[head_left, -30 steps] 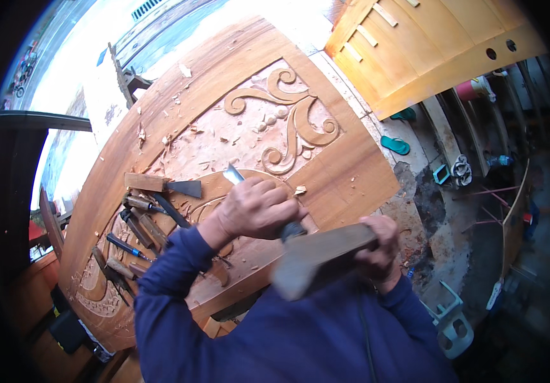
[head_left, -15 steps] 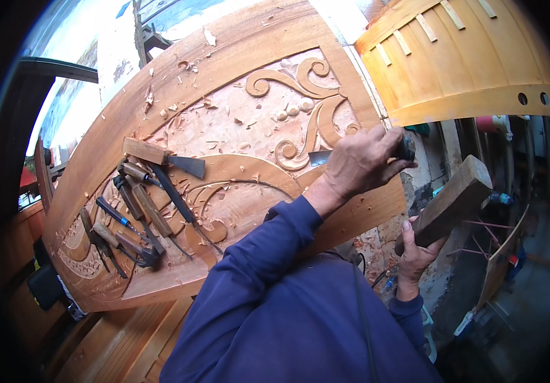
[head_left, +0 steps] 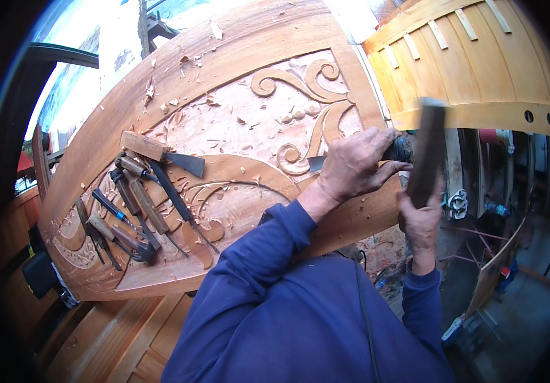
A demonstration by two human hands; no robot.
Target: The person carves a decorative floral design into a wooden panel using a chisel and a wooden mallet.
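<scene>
My left hand (head_left: 351, 166) is wrapped round a chisel (head_left: 400, 150). Its flat metal blade pokes out on the left side of the fist, low over the carved scrollwork, and its dark handle end sticks out to the right. Whether the blade's edge touches the wood I cannot tell. In my right hand (head_left: 421, 220) is a thick wooden block (head_left: 429, 150), gripped at its lower end and upright beside the chisel's handle end. Beneath my left hand lies a large carved wooden panel (head_left: 268, 25) with raised scrolls and a curved outer edge.
Several carving chisels (head_left: 147, 207) lie piled on the panel's left part, beside a broad blade with a wooden handle (head_left: 144, 145). Wood shavings (head_left: 216, 29) are scattered over the panel. A yellowish slatted wooden panel (head_left: 479, 70) stands at the far right, above a cluttered floor.
My right hand has moved up and left, and the wooden block has swung from a slant to upright, close to the chisel's handle. My left hand stays nearly in place.
</scene>
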